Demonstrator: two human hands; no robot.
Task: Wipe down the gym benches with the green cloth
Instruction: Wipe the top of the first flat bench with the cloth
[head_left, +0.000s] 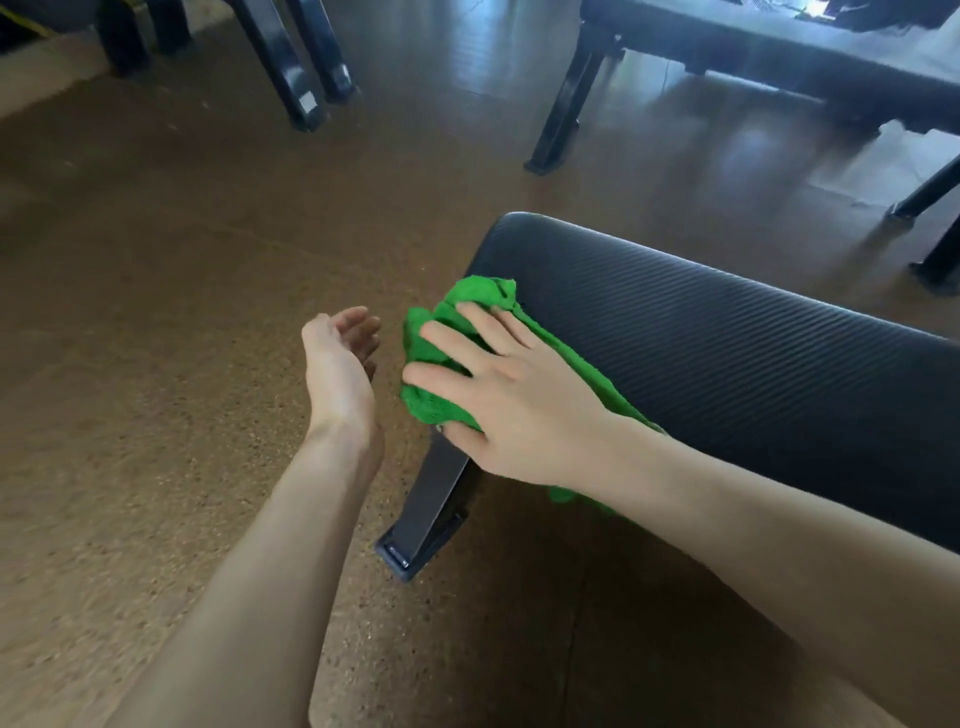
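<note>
Green, nubbly cloth bunches under my right hand, fingers spread flat, on the ribbed black desk; my left hand at nine o'clock hangs loosely cupped, holding nothing.

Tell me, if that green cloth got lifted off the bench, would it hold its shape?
Probably not. The green cloth is bunched into soft folds under the right hand, so it likely droops. It looks light, and may slide easily on the bench pad.
</note>
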